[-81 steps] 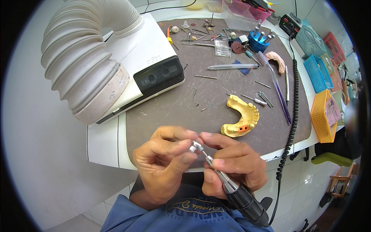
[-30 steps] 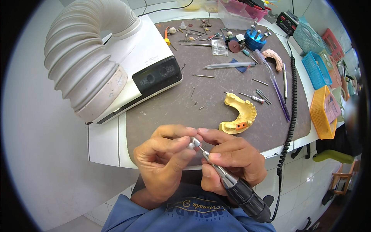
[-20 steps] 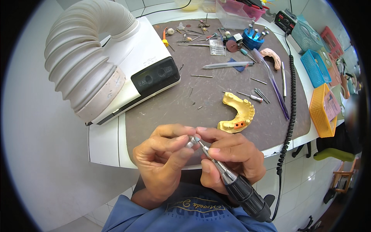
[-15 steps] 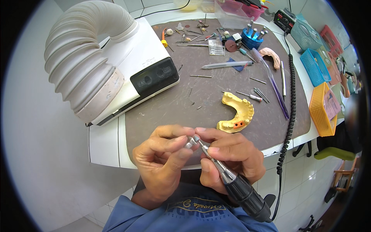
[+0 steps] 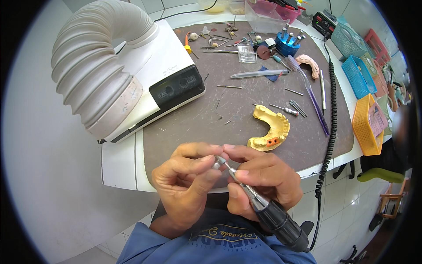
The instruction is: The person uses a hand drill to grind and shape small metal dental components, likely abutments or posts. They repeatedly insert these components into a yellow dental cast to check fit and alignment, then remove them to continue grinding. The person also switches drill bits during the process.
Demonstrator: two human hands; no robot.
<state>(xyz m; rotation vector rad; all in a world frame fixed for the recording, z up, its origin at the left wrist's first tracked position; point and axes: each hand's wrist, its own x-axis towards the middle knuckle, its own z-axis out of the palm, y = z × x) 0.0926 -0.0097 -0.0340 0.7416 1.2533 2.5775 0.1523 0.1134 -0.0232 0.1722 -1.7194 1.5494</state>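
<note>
My right hand (image 5: 274, 176) is closed around a black and silver rotary handpiece (image 5: 273, 218), which slants up and left. Its small grey tip (image 5: 222, 160) touches or nearly touches a small silvery metal piece (image 5: 216, 166). That piece is pinched between the thumb and fingers of my left hand (image 5: 184, 176), which partly hide it, so its exact shape cannot be made out. The fingertips of both hands nearly meet at the work. Just beyond them lies a yellow dental model (image 5: 281, 125), horseshoe-shaped, with an orange section holding two dark holes.
A white extractor box (image 5: 169, 66) with a ribbed hose (image 5: 88, 57) stands at left. Loose burs, a pen (image 5: 259, 74), a purple toothbrush (image 5: 310, 88) and a blue bur stand (image 5: 287, 45) lie farther back. The handpiece's coiled cord (image 5: 332, 119) runs along the right, near plastic baskets (image 5: 365, 132).
The handpiece tip has shifted very slightly left against the metal piece. Both hands keep nearly the same pose, and the table things stay where they were.
</note>
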